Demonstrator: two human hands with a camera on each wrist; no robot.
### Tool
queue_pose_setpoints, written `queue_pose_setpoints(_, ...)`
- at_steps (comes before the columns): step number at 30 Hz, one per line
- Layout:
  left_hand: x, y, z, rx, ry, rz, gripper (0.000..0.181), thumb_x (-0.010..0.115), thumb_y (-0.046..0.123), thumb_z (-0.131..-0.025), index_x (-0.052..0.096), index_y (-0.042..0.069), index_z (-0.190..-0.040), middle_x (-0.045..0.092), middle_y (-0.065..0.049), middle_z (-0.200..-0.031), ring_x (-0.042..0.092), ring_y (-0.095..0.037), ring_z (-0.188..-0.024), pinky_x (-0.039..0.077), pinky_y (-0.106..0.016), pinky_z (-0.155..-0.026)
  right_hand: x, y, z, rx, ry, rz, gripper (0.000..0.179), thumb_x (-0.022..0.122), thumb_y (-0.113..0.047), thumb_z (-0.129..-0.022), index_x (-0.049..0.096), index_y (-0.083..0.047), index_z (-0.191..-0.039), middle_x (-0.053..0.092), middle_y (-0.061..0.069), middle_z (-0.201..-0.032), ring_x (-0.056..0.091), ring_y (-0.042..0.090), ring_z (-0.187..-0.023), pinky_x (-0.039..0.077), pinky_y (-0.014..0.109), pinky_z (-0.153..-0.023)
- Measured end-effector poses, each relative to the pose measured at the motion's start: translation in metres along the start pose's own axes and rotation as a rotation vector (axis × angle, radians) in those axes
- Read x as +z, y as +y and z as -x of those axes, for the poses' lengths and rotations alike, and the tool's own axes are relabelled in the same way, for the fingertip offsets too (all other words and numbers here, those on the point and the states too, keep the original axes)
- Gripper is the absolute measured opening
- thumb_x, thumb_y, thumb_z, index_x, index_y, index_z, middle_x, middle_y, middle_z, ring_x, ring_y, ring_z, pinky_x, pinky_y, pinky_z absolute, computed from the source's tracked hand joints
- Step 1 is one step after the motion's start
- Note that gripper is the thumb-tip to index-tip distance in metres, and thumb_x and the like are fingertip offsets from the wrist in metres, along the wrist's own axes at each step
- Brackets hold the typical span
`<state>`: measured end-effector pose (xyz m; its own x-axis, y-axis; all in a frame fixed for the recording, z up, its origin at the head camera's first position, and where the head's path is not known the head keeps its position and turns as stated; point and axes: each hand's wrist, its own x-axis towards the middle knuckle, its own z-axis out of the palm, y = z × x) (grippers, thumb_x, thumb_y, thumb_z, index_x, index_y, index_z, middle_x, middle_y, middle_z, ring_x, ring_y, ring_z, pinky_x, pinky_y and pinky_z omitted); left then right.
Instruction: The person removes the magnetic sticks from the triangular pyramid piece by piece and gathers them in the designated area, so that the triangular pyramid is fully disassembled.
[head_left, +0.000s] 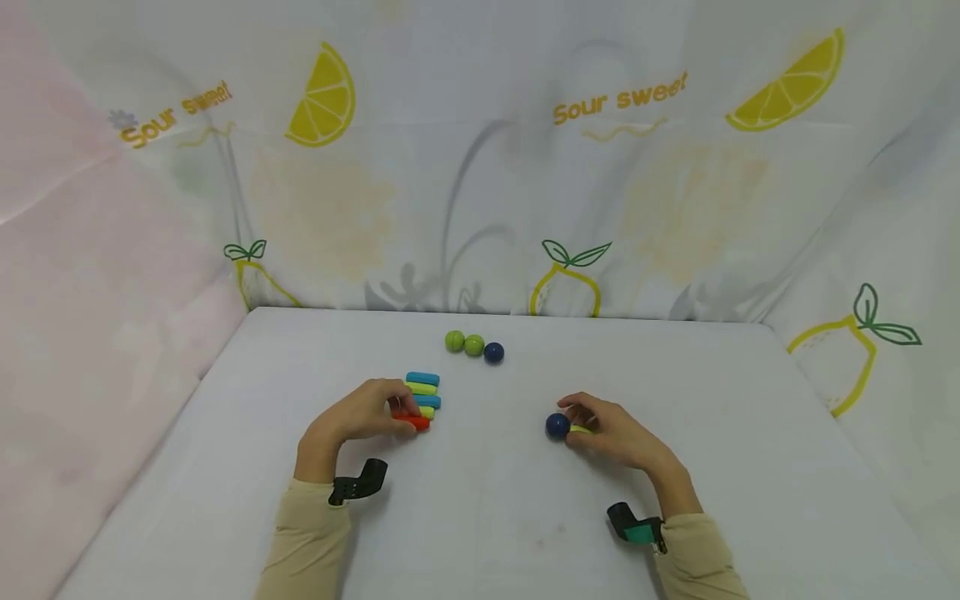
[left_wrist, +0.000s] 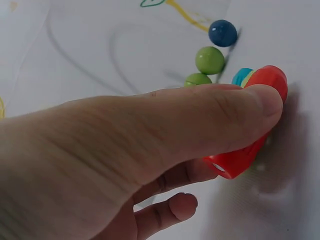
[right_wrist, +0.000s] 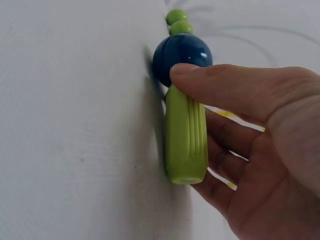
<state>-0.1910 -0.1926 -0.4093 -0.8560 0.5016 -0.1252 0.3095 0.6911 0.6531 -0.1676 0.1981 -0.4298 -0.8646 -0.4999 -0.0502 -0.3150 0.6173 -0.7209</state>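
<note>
My left hand (head_left: 363, 412) pinches a red stick (head_left: 422, 422), the nearest of a stack of short sticks in the head view. Up close in the left wrist view, the thumb lies across the red stick (left_wrist: 270, 75). Beyond it, blue sticks (head_left: 423, 378) and lime-green sticks (head_left: 422, 389) lie side by side. To the right, my right hand (head_left: 615, 433) grips a lime-green stick (right_wrist: 186, 137) between thumb and fingers. A dark blue ball (right_wrist: 182, 52) sits against the far end of that stick, with the thumb tip overlapping where they meet.
Two green balls (head_left: 474, 345) and another dark blue ball (head_left: 493, 352) sit in a row near the back of the white table (head_left: 495, 517). A printed curtain (head_left: 480, 167) hangs right behind the table's rear edge.
</note>
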Motion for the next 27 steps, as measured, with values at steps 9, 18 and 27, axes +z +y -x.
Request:
queue_pose_setpoints(9, 0.003, -0.005, -0.004, 0.002, 0.01, 0.039, 0.018, 0.079, 0.017, -0.076, 0.067, 0.019, -0.089, 0.058, 0.002, -0.082, 0.05, -0.014, -0.08, 0.042, -0.023, -0.069, 0.001, 0.002, 0.002, 0.036, 0.001, -0.024, 0.026, 0.069, -0.028, -0.086, 0.061, -0.013, -0.105, 0.06, -0.003, -0.093, 0.053, 0.009, -0.085, 0.045, 0.021, -0.077)
queue_pose_setpoints(18, 0.005, -0.012, -0.003, 0.033, 0.022, 0.038, 0.024, 0.079, 0.017, -0.076, 0.062, 0.015, -0.093, 0.05, -0.002, -0.078, 0.047, -0.016, -0.077, 0.039, -0.023, -0.065, 0.006, 0.003, -0.001, 0.01, -0.001, -0.045, 0.023, 0.068, -0.029, -0.087, 0.061, -0.013, -0.101, 0.06, -0.004, -0.09, 0.053, 0.007, -0.082, 0.045, 0.021, -0.074)
queue_pose_setpoints(27, 0.005, 0.018, -0.01, 0.187, 0.087, 0.016, 0.02, 0.075, 0.015, -0.081, 0.064, 0.01, -0.097, 0.051, -0.002, -0.077, 0.047, -0.012, -0.075, 0.041, -0.021, -0.065, 0.007, 0.002, 0.0, -0.002, 0.017, -0.011, 0.02, 0.067, -0.028, -0.088, 0.061, -0.014, -0.1, 0.059, -0.005, -0.089, 0.052, 0.006, -0.081, 0.045, 0.021, -0.074)
